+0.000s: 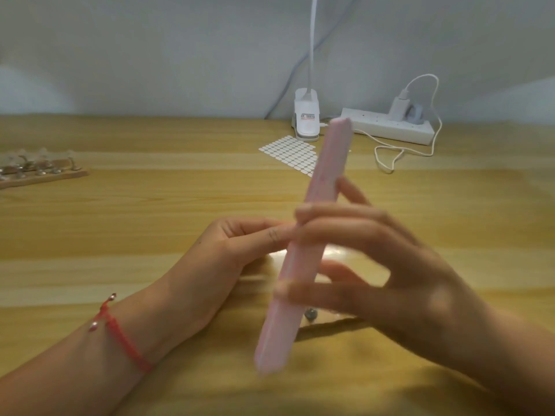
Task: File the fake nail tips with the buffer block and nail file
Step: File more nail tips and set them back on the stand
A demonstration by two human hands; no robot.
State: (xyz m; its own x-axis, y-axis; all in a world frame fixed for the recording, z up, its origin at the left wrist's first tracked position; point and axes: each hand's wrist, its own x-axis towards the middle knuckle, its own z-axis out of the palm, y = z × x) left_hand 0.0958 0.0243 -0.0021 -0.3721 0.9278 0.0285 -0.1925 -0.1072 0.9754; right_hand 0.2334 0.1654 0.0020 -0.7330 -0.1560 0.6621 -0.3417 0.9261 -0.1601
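Wide open table [135,211] lies between the rack of nail stands [36,172], far left, and the pink buffer block [326,163] held up in the middle. The lamp clip [306,118], power strip [390,129] and looping cable [402,151] block the back.

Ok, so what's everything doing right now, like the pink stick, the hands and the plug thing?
long pink nail file: held up, tilted, above the wooden table.
right hand: grips the file.
left hand: fingertips pinched beside the file; contents hidden.
long white power strip: lies on the table, white charger plugged in.
white sticker sheet: lies flat.
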